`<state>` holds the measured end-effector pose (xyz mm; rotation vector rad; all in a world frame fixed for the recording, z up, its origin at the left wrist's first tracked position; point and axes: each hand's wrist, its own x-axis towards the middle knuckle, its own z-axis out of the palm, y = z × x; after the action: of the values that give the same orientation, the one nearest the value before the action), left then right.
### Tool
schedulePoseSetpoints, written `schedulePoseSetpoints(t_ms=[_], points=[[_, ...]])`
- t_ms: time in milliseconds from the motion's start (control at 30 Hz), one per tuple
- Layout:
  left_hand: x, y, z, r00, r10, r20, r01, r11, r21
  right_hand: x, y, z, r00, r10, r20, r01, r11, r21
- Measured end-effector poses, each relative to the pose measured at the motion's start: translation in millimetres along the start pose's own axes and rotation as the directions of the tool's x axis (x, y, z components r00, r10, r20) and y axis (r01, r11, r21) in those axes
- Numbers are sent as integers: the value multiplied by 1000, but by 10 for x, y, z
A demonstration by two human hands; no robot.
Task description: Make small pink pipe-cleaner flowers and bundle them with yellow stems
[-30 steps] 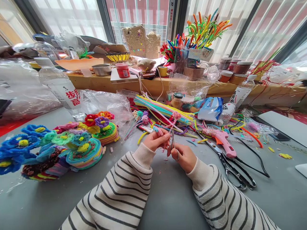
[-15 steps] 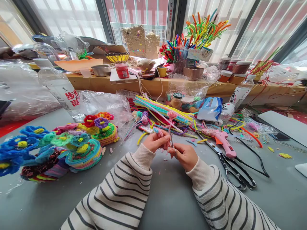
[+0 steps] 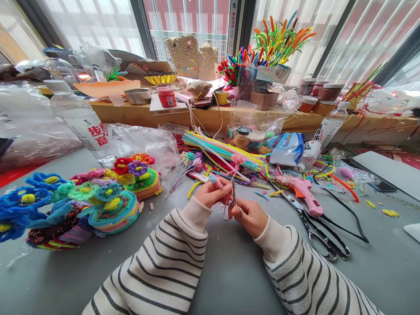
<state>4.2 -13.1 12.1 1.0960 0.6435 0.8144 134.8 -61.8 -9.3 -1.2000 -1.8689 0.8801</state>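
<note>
My left hand [image 3: 211, 192] is closed in a pinch on a pink pipe-cleaner piece [image 3: 236, 160]. Its fluffy pink top stands above the fingers, and pale blue and pink fuzzy bits [image 3: 215, 179] show at the fingertips. In my right hand [image 3: 251, 215] is a small pair of metal scissors [image 3: 233, 190], fingers closed about the handles, blades pointing up beside the pink piece. Whether the blades touch it I cannot tell. Behind the hands lies a bundle of coloured pipe cleaners [image 3: 216, 151].
Pipe-cleaner flowers [image 3: 108, 192] in round bases stand at left. To the right lie large black-handled scissors [image 3: 311, 227] and a pink glue gun [image 3: 303, 192] with a black cord. A water bottle [image 3: 82, 118], plastic bags [image 3: 144, 142] and a cluttered ledge [image 3: 124, 116] are further back.
The pink top has tilted slightly to the right and down. My right hand and the small scissors have shifted a little left, and the scissors have turned.
</note>
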Motion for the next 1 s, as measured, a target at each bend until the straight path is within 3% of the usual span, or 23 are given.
schedulePoseSetpoints(t_ms=[300, 567, 1000], points=[[-13, 20, -2, 999, -17, -29, 17, 1000, 0, 4, 12, -20, 998, 57, -37, -59, 997, -52], [-17, 20, 5, 999, 49, -13, -49, 999, 4, -2, 56, 9, 1000, 28, -9, -26, 986, 163], [-10, -24, 11, 997, -13, 82, 6, 996, 84, 2, 50, -31, 997, 49, -62, -44, 996, 79]])
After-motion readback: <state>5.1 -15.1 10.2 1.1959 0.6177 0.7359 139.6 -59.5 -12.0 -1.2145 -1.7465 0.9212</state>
